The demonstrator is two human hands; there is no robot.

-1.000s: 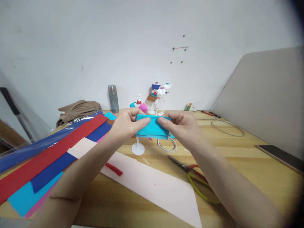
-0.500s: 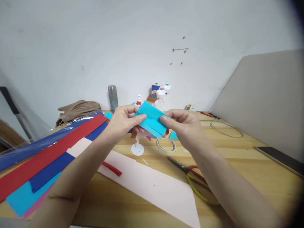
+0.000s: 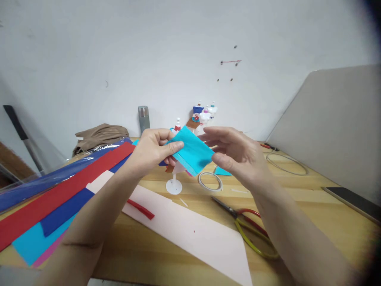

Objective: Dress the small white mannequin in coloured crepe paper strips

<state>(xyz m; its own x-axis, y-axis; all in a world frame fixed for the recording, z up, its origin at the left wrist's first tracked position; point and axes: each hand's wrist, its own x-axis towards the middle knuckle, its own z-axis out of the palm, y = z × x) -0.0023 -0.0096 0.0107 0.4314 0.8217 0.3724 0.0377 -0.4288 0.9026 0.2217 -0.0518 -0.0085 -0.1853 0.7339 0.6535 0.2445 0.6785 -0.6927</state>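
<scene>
A bright blue piece of crepe paper [image 3: 195,150] is held up over the table, with a strip of a lighter tone along its lower left edge. My left hand [image 3: 151,149] pinches its left side between thumb and fingers. Beside the right corner, my right hand [image 3: 242,157] has its fingers spread, the thumb tip at or just touching the paper's edge. Behind the paper stands a small doll-like figure on a white round base [image 3: 174,186], mostly hidden. A roll of double-sided tape [image 3: 210,181] lies below, near scissors [image 3: 238,214] with red and yellow handles.
Pale pink paper [image 3: 193,234] with a red strip [image 3: 142,209] lies in front. Red paper [image 3: 68,186] and other coloured sheets spread at left. Farther back are a flask [image 3: 144,121], a brown cloth [image 3: 102,137] and decorated figures [image 3: 204,115]. A phone [image 3: 351,202] rests at right.
My right hand has let go of the blue paper's right side and moved slightly right, its fingers spreading. My left hand keeps its pinch. The view has shifted slightly.
</scene>
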